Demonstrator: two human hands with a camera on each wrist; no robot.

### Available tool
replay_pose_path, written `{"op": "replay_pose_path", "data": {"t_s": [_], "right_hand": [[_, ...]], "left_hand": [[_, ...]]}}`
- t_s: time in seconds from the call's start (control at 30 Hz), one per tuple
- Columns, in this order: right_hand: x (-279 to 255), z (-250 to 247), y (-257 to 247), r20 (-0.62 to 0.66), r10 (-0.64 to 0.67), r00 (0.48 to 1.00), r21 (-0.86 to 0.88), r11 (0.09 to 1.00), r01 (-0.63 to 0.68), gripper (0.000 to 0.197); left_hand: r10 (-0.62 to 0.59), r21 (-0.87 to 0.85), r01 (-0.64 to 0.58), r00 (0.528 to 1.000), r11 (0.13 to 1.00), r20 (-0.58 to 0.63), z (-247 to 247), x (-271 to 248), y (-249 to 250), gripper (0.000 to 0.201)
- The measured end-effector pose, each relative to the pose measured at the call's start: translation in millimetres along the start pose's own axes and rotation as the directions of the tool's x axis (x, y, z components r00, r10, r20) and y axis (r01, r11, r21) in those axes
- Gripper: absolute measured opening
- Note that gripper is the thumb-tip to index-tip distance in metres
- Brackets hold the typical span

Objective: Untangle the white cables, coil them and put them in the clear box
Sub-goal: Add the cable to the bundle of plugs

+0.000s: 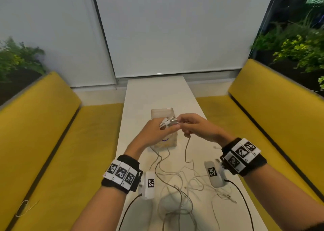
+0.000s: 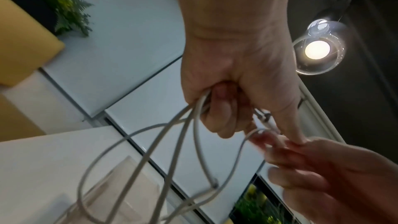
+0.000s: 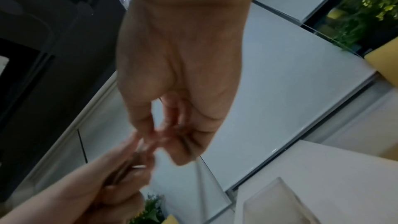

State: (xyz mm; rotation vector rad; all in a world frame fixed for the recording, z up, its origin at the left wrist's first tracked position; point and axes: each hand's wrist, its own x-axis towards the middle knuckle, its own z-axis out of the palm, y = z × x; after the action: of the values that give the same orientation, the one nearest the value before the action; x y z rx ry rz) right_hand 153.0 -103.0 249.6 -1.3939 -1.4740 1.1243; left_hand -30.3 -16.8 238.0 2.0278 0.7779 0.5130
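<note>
Both hands meet above the clear box (image 1: 162, 112) on the narrow white table (image 1: 157, 90). My left hand (image 1: 157, 127) grips a small bundle of white cable turns (image 1: 169, 121); in the left wrist view several strands (image 2: 172, 135) hang in loops from its curled fingers (image 2: 221, 113). My right hand (image 1: 191, 125) pinches a strand of the same cable (image 2: 256, 131) beside the bundle, its fingertips touching my left thumb. A length of cable (image 1: 186, 148) drops from my right hand to the table. More tangled white cables (image 1: 178, 192) lie near the front edge.
Yellow benches (image 1: 52, 143) (image 1: 273, 125) flank the table on both sides. Plants (image 1: 298, 43) stand behind them. A loose cable end (image 1: 216, 147) lies right of the box. Black leads run from both wrist cameras over the table's front.
</note>
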Motion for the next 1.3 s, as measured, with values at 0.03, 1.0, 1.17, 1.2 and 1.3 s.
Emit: {"op": "replay_pose_path", "data": {"t_s": [0.03,1.0,1.17,1.2,1.3], "right_hand": [[-4,-2,-1,0.013,-0.006,1.0,0.026,1.0,0.006,0.021],[-8,23,-6,-0.187,-0.118,0.975,0.121,0.982,0.142,0.031],[-9,21,-4,-0.178,-0.096,0.979,0.216,0.967,0.134,0.066],[-10,19,-3,-0.184,-0.094,0.978,0.226,0.965,0.135,0.067],[-11,15,2,-0.209,-0.103,0.972,0.296,0.941,0.164,0.06]], "left_hand": [[0.013,-0.01,-0.013,1.0,1.0,-0.021,-5,-1,1,0.035],[-0.053,-0.419,-0.021,0.985,0.908,-0.162,-13,-7,19,0.045],[-0.048,-0.237,0.059,0.997,0.97,0.054,-4,-12,32,0.026],[-0.058,-0.217,0.074,0.995,0.973,0.077,-6,-12,30,0.023],[-0.061,-0.253,0.092,0.99,0.963,0.129,-8,-13,29,0.023]]}}
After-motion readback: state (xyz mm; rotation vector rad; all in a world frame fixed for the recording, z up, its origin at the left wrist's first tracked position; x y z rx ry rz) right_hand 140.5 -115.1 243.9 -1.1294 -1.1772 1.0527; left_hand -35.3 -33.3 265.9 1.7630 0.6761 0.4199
